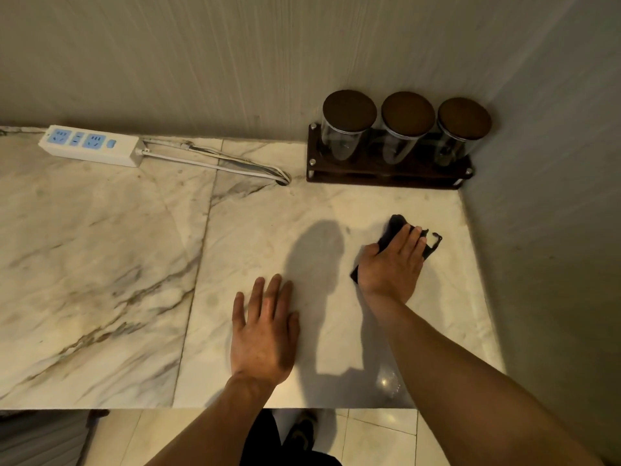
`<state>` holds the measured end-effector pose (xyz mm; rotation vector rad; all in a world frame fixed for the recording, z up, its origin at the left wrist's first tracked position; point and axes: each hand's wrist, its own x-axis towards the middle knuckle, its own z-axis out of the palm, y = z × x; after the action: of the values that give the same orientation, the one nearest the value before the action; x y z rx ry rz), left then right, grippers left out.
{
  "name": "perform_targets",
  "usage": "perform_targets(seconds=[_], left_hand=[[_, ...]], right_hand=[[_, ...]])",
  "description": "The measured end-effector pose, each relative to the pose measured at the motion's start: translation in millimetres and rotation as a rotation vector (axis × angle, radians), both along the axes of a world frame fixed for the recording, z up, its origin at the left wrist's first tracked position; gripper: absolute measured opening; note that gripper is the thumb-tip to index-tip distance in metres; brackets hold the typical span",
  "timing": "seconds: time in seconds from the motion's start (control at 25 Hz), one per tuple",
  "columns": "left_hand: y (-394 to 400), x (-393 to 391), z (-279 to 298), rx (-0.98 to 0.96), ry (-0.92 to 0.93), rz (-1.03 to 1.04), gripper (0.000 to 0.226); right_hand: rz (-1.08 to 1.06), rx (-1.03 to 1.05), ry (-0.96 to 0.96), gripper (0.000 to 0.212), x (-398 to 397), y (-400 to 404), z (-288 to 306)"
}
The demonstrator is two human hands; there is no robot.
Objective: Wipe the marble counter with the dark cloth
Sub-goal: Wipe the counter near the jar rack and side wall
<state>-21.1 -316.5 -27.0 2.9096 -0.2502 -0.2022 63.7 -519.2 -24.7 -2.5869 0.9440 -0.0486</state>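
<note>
The marble counter is pale with brown veins and fills the middle of the view. My right hand presses flat on the dark cloth near the counter's right side, close to the side wall. Most of the cloth is hidden under the palm; dark edges stick out past the fingertips and at the wrist's left. My left hand lies flat on the bare marble with fingers spread, to the left of and nearer than the cloth, holding nothing.
A dark wooden rack with three lidded glass jars stands in the back right corner. A white power strip lies at the back left, its cable running into a hole in the counter. The counter's front edge is near my body.
</note>
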Motion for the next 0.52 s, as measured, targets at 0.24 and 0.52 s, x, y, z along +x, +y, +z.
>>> perform_targets(seconds=[0.24,0.52], left_hand=[[0,0,-3,-0.011,-0.004,0.007,0.057],[-2,0,-5,0.01,-0.014,0.01,0.058]], right_hand=[[-0.022,-0.002,-0.023,0.067,-50,10,-2],[0.038,-0.001,-0.038,0.07,-108,18,-7]])
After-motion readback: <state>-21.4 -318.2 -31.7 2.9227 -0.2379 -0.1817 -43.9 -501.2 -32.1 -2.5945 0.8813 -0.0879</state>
